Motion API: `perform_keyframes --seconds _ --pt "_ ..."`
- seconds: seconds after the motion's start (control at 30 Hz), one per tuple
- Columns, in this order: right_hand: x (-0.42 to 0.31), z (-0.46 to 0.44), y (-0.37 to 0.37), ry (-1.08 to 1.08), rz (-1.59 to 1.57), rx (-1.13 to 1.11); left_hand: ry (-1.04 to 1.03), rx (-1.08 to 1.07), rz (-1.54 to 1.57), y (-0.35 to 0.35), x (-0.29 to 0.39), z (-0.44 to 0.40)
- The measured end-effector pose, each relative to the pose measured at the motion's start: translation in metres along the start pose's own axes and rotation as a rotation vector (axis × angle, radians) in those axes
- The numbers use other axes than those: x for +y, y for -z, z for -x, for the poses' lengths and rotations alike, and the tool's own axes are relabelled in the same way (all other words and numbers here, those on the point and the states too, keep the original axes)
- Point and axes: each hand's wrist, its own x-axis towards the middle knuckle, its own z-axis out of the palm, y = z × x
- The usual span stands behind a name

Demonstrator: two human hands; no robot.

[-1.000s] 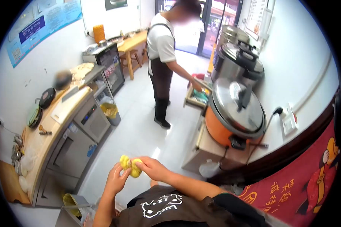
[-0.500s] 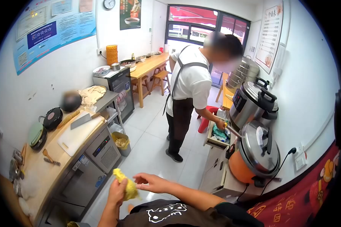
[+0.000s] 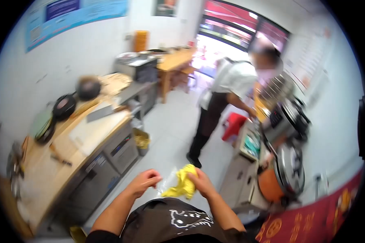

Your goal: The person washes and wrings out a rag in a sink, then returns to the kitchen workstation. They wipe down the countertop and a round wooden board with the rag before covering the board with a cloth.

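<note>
In the head view my right hand [image 3: 203, 184] grips a crumpled yellow cloth [image 3: 184, 183] in front of my apron. A piece of clear plastic film [image 3: 167, 181] shows faintly beside the cloth, on the side of my left hand [image 3: 144, 182]. That hand is closed, its fingers curled toward the film; blur hides whether it pinches anything. Both hands are raised above the floor, close to my dark apron [image 3: 166, 222] with its white cartoon print.
Left, a wooden counter [image 3: 40, 184] holds a cutting board [image 3: 97, 131], a cleaver [image 3: 100, 113] and pans. Ahead, a co-worker [image 3: 227, 89] leans over an open drawer [image 3: 250, 144]. An orange cooker [image 3: 271, 184] stands right; a bin [image 3: 143, 145] sits by the counter.
The yellow cloth has passed from my left hand to my right. My open right hand has closed on it. The view has swung left, and the co-worker leans further over the drawer side.
</note>
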Motion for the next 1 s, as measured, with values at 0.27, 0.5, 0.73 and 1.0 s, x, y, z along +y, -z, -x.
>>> perform_keyframes --seconds 0.27,0.5,0.73,1.0 --pt "-0.024 -0.002 -0.007 0.039 0.101 -0.293 -0.017 -0.18 0.242 -0.034 -0.03 -0.041" --pt "0.003 -0.041 0.028 0.029 -0.108 0.056 -0.073 0.187 0.182 -0.029 -0.008 -0.041" --pt "-0.017 -0.08 0.034 0.043 -0.186 0.085 0.005 0.475 -0.549 0.022 -0.028 -0.043" --pt "-0.108 -0.086 -0.079 0.457 1.016 -0.493 -0.168 -0.034 0.439 -0.003 -0.046 -0.108"
